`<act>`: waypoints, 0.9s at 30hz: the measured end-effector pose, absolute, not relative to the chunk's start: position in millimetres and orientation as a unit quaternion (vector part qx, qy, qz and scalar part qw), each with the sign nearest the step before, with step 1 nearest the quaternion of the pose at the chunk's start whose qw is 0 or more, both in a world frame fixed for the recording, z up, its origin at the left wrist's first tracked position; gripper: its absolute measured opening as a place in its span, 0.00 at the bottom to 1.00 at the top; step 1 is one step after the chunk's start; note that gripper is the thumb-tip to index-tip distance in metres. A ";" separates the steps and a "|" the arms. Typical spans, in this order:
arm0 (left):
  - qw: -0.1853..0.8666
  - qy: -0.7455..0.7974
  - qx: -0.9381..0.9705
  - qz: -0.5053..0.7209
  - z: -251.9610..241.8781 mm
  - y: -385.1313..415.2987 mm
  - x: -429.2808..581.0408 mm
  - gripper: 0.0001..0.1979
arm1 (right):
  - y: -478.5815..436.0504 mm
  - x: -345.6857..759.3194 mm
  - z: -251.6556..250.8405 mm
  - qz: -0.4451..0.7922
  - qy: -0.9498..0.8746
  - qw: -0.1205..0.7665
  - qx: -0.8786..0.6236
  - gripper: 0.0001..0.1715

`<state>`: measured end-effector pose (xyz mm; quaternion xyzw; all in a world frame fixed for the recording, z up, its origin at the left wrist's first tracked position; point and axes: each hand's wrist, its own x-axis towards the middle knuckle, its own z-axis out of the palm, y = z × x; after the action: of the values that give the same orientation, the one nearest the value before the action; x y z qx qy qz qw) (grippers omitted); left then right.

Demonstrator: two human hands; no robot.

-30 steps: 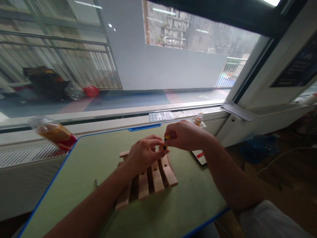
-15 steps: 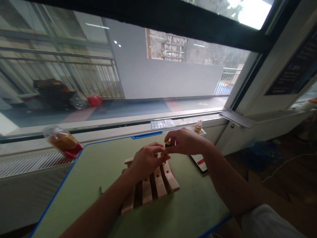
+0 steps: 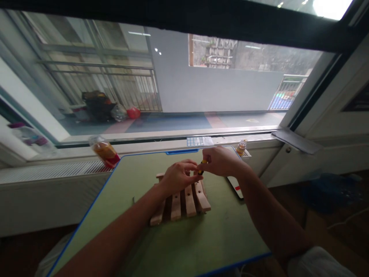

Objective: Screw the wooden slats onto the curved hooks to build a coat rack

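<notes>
Left hand: the left hand (image 3: 177, 177) rests on the far end of the slatted wooden rack (image 3: 181, 198), fingers (image 3: 190, 166) curled and pinched toward the small tool beside them; whether they actually grip it cannot be told.
Right hand: the right hand (image 3: 220, 161) is closed round a small yellow-and-black tool (image 3: 202, 166), thumb and forefinger tight on it, just above the rack's far right corner and touching the left fingertips.
Slatted wooden rack: lies flat near the middle of the desk (image 3: 138, 181), slats running toward the person, holes visible in several slats.
Desk: green top with a blue edge, set against the window sill.
Card: a white card with a red mark (image 3: 235, 185) lies on the desk just right of the right wrist, partly hidden by it.
Small amber bottle: small amber bottle (image 3: 241, 147) stands at the desk's far right corner by the sill.
Drink bottle: plastic drink bottle with a red label (image 3: 104, 151) sits tilted at the desk's far left corner.
Second bottle: clear bottle with a purple cap (image 3: 27, 134), far left on the sill.
Change from earlier frames: both hands keep the same pinch over the rack; the view has swung left, bringing the far-left bottle into sight, and the rack appears smaller and farther off.
</notes>
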<state>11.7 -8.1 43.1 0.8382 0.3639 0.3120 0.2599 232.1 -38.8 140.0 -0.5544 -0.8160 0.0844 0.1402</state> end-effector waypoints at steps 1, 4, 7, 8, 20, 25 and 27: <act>0.258 0.363 0.839 0.313 44.9 -10.2 13.5 0.15 | -40.2 233.6 140.0 0.086 -0.816 0.142 -0.553 0.17; 0.249 0.358 0.842 0.317 48.3 -16.4 18.6 0.15 | -42.6 237.8 139.7 0.093 -0.820 0.149 -0.545 0.15; 0.243 0.369 0.839 0.319 48.1 -19.7 22.2 0.16 | -42.0 241.6 140.8 0.110 -0.828 0.153 -0.529 0.17; 0.243 0.374 0.837 0.318 47.5 -19.9 22.8 0.16 | -41.3 242.7 141.6 0.121 -0.832 0.153 -0.519 0.18; 0.240 0.390 0.832 0.314 42.2 -7.4 9.8 0.18 | -26.8 234.6 141.4 0.145 -0.852 0.149 -0.481 0.07; 0.245 0.392 0.830 0.313 41.5 -2.4 0.2 0.19 | -17.7 221.0 133.9 0.130 -0.833 0.152 -0.516 0.17; 0.247 0.391 0.831 0.309 42.0 0.5 -3.5 0.18 | -13.4 214.4 130.3 0.111 -0.823 0.150 -0.537 0.20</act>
<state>-3.5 0.5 42.0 0.8310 0.3907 0.3091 0.2474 214.4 -13.4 130.3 -0.5368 -0.8229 0.1112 0.1495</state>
